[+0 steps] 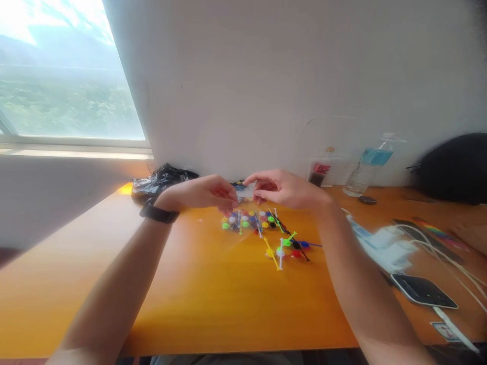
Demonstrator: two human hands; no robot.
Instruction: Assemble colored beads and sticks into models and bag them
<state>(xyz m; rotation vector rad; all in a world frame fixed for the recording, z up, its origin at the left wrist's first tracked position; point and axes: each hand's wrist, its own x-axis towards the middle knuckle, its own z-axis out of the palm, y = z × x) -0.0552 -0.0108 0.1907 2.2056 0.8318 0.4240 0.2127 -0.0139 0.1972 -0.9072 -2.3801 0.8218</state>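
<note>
My left hand (224,193), with a dark band (160,213) on its wrist, is closed. Its fingertips are pressed together; whatever they may hold is too small or hidden to name. Opposite it, my right hand (279,188) has its index finger and thumb apart, and nothing shows between them. Both hands hover over the far side of a row of small round colourful plastic pieces (245,220). Thin plastic sticks lie across that row. Closer to me are a yellow stick (272,253), a white stick (281,253) and a blue stick (310,245) with round parts on them.
A black plastic bag (163,180) lies at the back left of the wooden table (182,304). Back right stand a clear bottle (359,175) and a dark bottle with a red label (318,174). Tissue packs (384,246), cables and a small screen device (424,290) lie right.
</note>
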